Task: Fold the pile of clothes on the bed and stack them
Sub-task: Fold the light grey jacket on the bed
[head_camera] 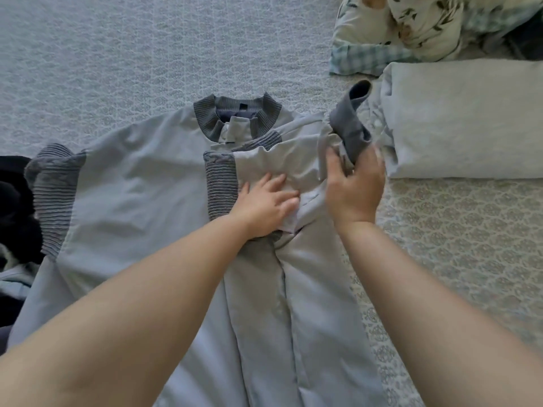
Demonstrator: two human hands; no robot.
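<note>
1. A light grey jacket (141, 183) with darker ribbed collar and cuffs lies front-up, spread on the bed (147, 48).
2. The left hand (264, 207) presses flat on the jacket's chest, fingers straight, over a sleeve folded across the front.
3. The right hand (357, 189) pinches the jacket's right edge, just below a dark ribbed cuff (349, 124) that stands up beside it.
4. A folded grey garment (464, 118) lies to the right, near the jacket.
5. Floral and plaid clothes (411, 27) are heaped at the far right; dark clothes (14, 212) sit at the left edge.
</note>
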